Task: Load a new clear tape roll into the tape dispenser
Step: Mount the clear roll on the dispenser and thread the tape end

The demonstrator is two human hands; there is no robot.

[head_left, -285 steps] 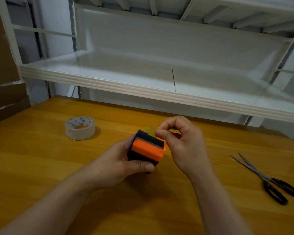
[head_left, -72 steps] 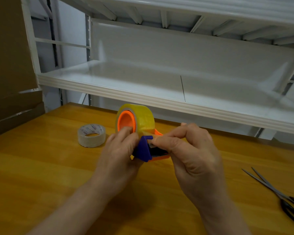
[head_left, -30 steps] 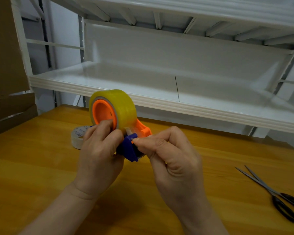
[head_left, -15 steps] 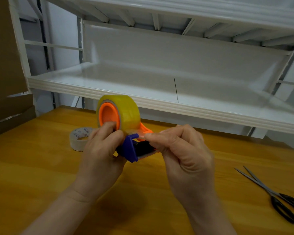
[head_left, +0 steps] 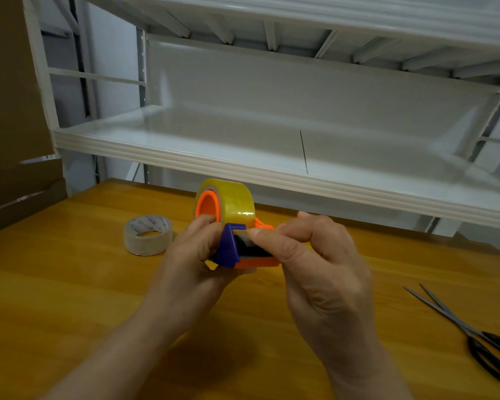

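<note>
- Two hands stay on the tape dispenser (head_left: 244,251), lower now than half a second ago, above the table (head_left: 70,298).
- Left hand (head_left: 195,262) grips its body.
- Right hand (head_left: 309,255) pinches at the front.
- Clear tape roll (head_left: 233,204) sits on the hub.

A single head-worn wide-angle view looks forward and down from the person's own eye height, close over the yellow wooden tabletop (head_left: 70,284). Both bare forearms enter from the bottom edge, and the white metal shelf unit (head_left: 272,174) fills the upper half, its straight lines bowed by the lens
</note>
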